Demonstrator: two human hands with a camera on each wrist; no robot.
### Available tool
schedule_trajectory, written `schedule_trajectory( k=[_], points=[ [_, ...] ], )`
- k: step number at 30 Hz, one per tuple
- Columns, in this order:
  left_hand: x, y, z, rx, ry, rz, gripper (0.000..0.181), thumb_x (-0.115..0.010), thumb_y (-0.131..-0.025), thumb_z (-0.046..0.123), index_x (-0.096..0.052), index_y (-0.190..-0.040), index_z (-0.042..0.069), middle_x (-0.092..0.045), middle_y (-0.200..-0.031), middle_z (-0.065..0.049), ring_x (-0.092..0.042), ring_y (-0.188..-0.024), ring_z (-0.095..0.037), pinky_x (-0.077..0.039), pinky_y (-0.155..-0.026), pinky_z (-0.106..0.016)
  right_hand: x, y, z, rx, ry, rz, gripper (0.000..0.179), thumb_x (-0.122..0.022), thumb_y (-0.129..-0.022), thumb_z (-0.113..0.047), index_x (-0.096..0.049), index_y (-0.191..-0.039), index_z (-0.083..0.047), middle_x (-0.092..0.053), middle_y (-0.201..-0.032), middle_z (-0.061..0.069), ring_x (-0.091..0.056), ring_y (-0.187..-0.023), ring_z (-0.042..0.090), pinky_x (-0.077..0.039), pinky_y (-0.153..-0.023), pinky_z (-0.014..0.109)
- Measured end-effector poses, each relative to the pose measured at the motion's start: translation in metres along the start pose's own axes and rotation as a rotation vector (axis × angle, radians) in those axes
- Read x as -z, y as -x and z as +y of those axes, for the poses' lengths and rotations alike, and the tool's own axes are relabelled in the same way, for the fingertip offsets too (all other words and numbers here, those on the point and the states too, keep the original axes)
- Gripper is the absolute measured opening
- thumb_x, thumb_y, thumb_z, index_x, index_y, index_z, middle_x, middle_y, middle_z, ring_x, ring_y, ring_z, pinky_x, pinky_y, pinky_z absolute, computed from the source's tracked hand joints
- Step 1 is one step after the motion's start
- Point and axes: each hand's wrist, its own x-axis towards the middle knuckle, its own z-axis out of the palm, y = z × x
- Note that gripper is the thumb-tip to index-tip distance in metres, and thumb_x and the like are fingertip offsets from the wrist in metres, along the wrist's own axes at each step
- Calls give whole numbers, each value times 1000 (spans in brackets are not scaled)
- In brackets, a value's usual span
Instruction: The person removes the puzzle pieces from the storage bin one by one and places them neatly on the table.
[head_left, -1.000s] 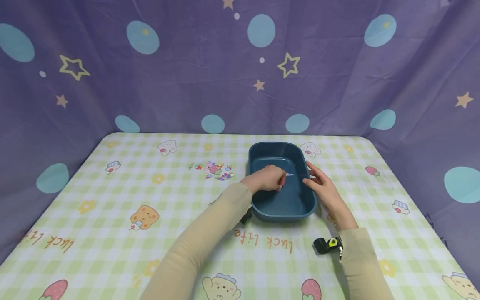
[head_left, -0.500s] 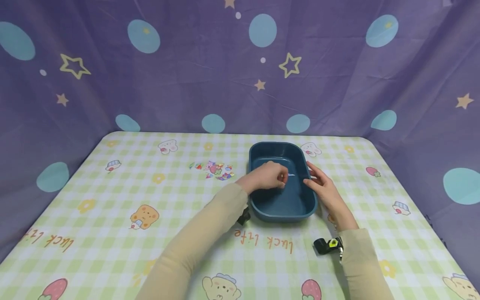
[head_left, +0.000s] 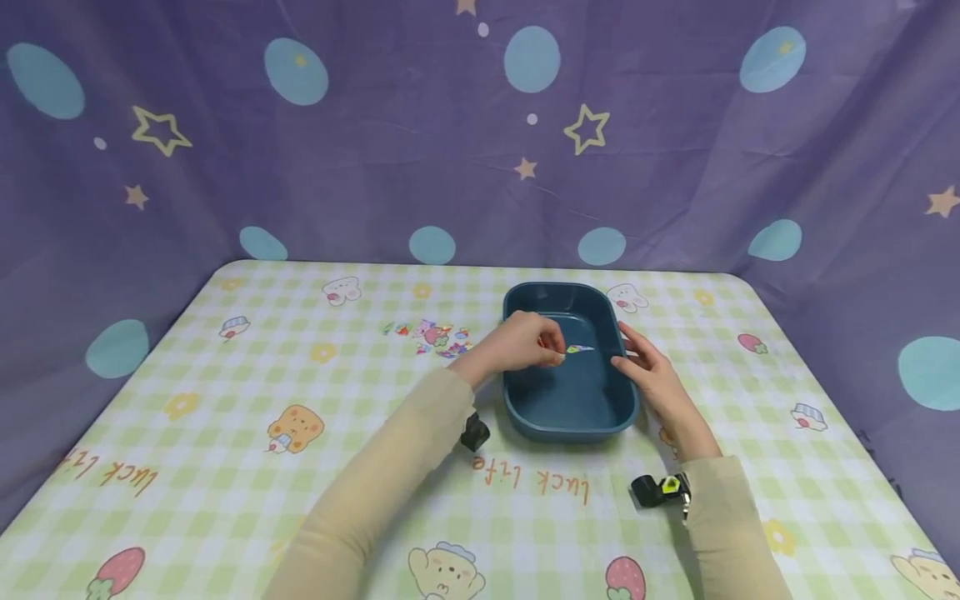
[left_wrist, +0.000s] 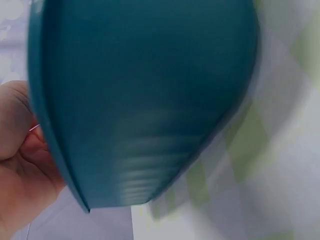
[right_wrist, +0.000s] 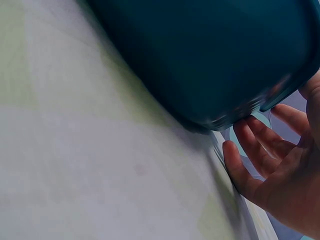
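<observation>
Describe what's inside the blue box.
A small colourful piece shows in the blue box, beside the left hand. That hand hides part of the inside; anything beneath it is unseen.

A table (head_left: 738,304) with rounded far corners is covered by a green-and-white gingham tablecloth (head_left: 225,525) printed with strawberries, flowers, cartoon animals and "Luck life" lettering. Directly on it, right of centre, stands a dark teal rectangular bin (head_left: 570,404). Near its left side lies a cluster of small colourful pieces (head_left: 433,335), apparently stickers, though too small to be sure.
</observation>
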Motion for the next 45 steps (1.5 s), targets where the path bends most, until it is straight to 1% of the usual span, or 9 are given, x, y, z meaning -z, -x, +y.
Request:
schedule_trajectory(
  k=[6,9,13,18,23,28,32,38,45],
  points=[
    [7,8,-5,49,99,53,7,-67,-82,17,-67,-86,11,-67,-77,3,-63,-68,-11,-50,-60,-20,1,1,1,-8,-1,2,59,-54,-91,-25,-27,-144,-26,-40,-136,15,-50,-99,3,-39,-86,21],
    [12,12,-7,72,108,84,8,-67,-83,18,-67,-88,12,-67,-77,3,-64,-69,-12,-50,-61,-20,2,1,1,-7,2,5,59,-54,-91,-26,-27,-143,-26,-40,-136,15,-50,-98,1,-38,-85,19],
    [19,17,-11,88,101,140,8,-67,-82,18,-68,-88,13,-67,-79,5,-62,-70,-7,-49,-65,-20,2,0,1,-4,1,7,59,-54,-91,-25,-27,-143,-26,-40,-136,15,-49,-99,1,-38,-87,20],
    [31,27,-17,110,126,177,8,-66,-82,15,-68,-89,12,-68,-82,3,-63,-72,-6,-50,-67,-21,2,-1,1,-12,-9,6,59,-54,-91,-24,-27,-143,-26,-40,-136,14,-50,-101,5,-38,-88,23],
    [45,41,-27,129,126,233,8,-66,-82,17,-69,-89,14,-68,-83,2,-63,-72,-9,-50,-64,-24,2,-3,1,-10,-12,1,59,-54,-91,-24,-27,-144,-26,-39,-136,14,-49,-105,11,-39,-89,25],
    [54,57,-38,159,123,294,7,-65,-82,17,-68,-88,14,-67,-85,0,-64,-71,-11,-50,-62,-26,1,-2,2,-6,-11,-1,59,-54,-91,-24,-27,-144,-26,-40,-136,14,-50,-103,9,-39,-87,21],
    [60,69,-50,186,130,331,7,-65,-83,16,-67,-88,12,-66,-87,-3,-64,-73,-15,-50,-64,-27,1,-2,2,-12,-12,-1,59,-54,-91,-23,-27,-144,-26,-40,-136,13,-50,-103,8,-39,-87,22],
    [69,83,-71,243,98,368,8,-64,-83,13,-67,-89,9,-66,-89,-7,-64,-73,-16,-50,-62,-26,1,-2,2,-10,2,-1,59,-54,-91,-25,-27,-144,-26,-39,-136,14,-49,-107,15,-39,-89,27],
    [77,98,-94,320,93,402,14,-63,-83,12,-66,-94,4,-65,-91,-10,-64,-75,-18,-51,-66,-27,1,-2,1,-23,-5,-2,60,-54,-91,-28,-27,-144,-26,-39,-136,15,-47,-112,21,-38,-94,34]
  ],
)
